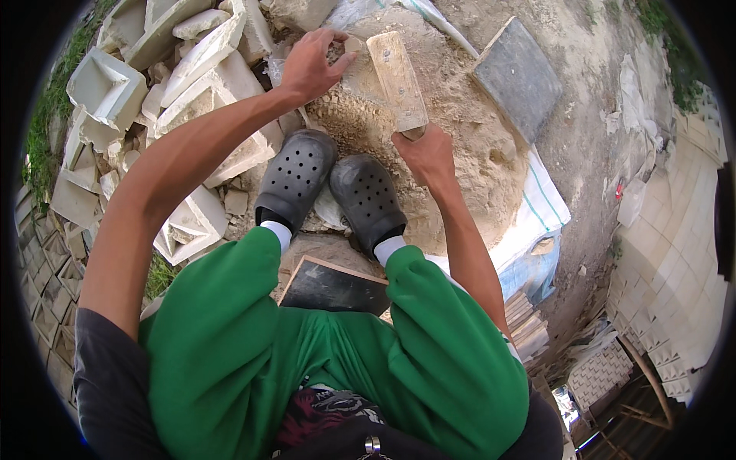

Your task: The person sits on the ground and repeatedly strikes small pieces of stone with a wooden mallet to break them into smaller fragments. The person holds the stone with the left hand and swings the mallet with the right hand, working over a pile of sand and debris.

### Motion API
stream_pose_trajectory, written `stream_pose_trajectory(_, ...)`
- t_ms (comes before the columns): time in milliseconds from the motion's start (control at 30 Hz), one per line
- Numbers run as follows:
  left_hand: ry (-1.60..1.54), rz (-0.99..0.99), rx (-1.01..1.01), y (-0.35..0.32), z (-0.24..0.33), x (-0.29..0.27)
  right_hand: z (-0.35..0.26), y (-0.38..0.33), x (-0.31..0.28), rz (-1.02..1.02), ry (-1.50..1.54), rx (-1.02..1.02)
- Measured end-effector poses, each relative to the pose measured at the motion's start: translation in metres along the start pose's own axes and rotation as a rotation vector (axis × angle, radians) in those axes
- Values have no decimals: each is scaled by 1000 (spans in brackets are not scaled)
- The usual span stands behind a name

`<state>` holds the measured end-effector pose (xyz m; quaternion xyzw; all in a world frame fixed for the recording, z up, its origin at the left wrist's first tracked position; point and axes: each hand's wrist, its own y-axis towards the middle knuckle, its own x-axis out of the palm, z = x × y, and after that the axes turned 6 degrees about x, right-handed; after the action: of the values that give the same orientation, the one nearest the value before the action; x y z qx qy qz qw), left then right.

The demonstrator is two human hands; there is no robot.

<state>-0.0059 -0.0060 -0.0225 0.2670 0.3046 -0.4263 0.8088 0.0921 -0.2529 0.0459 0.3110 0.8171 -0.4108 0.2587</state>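
My left hand [313, 66] reaches over the rubble with its fingers and thumb curved in a ring. A small pale chunk [354, 44] shows between the fingertips and the thumb. My right hand [429, 156] is closed around the short handle of a dusty wooden mallet [397, 80]. The mallet's long rectangular head has metal fasteners on its face and points away from me. Beneath it lies a mound of tan crumbled dirt [452, 165], spread on a white woven sheet [540, 201].
Broken white moulded pieces [107, 88] pile up at the left. A grey square slab [519, 79] lies at the far right of the mound. My dark clogs [297, 170] stand at its near edge. Between my legs is a dark board [333, 287]. Stacked pale tiles [667, 268] line the right.
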Motion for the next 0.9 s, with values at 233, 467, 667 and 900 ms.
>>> stream_pose_trajectory(233,64,55,66,1,-6,4,-31,2,-30,3,94,95)
stream_pose_trajectory(467,13,88,125,66,-6,12,-50,35,-56,5,146,163)
stream_pose_trajectory(667,141,-135,334,87,1,21,-36,30,-49,-22,185,209)
stream_pose_trajectory(900,17,-343,506,56,-4,8,-24,19,-51,-40,237,242)
